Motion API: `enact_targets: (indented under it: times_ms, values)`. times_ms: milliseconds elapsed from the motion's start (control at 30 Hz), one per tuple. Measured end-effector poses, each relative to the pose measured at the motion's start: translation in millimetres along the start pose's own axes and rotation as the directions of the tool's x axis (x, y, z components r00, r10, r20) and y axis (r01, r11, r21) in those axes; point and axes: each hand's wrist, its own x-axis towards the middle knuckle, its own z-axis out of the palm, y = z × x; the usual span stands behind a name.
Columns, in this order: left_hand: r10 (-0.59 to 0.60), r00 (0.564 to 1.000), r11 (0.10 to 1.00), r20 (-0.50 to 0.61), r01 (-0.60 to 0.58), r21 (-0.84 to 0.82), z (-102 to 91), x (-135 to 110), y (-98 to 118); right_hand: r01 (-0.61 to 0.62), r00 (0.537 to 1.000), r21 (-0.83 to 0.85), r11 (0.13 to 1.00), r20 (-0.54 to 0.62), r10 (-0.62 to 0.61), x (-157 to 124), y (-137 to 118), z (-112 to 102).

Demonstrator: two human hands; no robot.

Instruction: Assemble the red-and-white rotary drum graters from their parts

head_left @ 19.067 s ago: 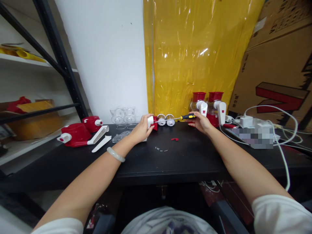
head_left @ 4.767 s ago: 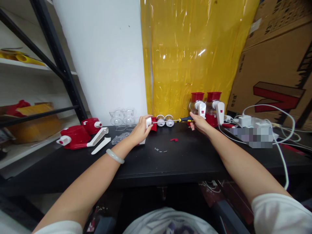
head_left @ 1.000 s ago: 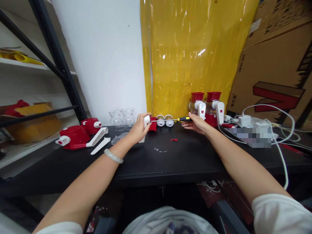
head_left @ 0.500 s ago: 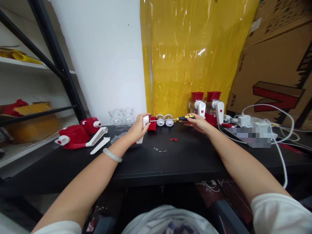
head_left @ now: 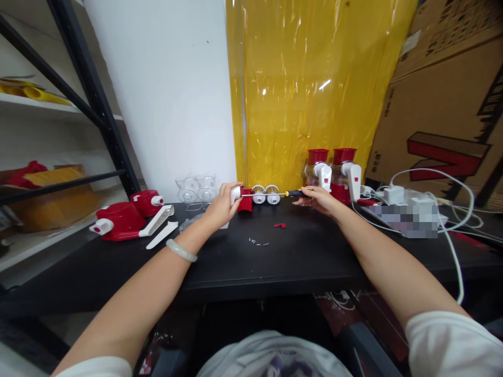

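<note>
Near the frame's centre, a small red-and-white part [head_left: 242,199] was held just above the black table [head_left: 275,262], the left hand [head_left: 220,208] pinching its white end in a closed grip. A screwdriver [head_left: 275,194] lay level, its tip at the part and its yellow-black handle pinched in the right hand's [head_left: 320,200] closed grip. Just behind the shaft stood two small clear rollers [head_left: 265,194]. Right of them stood two red-topped dispensers [head_left: 334,173] against the yellow sheet [head_left: 314,78]. A tiny red piece [head_left: 280,225] and screws [head_left: 259,242] lay on the table nearer the person. At centre left lay red housings [head_left: 121,217] and white handles [head_left: 157,228]; cables [head_left: 451,209] sprawled at right.
</note>
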Motion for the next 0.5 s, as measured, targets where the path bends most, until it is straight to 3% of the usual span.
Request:
enact_targets:
  times_ms: [200,367,500]
  values:
    - [-0.019,1.000,1.000,-0.021,0.019,-0.006,1.1,0.4,-0.2,-0.011,0.999,-0.049,0.999,-0.036,0.009,1.6,3.5,4.8]
    - [-0.106,0.993,0.990,-0.045,0.102,-0.093,6.3,-0.6,1.2,0.100,0.985,-0.032,0.995,-0.136,-0.103,5.9,12.5,9.5]
    - [-0.139,0.990,0.979,-0.033,0.132,-0.158,9.2,-1.0,1.0,0.162,0.982,0.015,0.987,-0.099,-0.160,4.7,10.4,9.0]
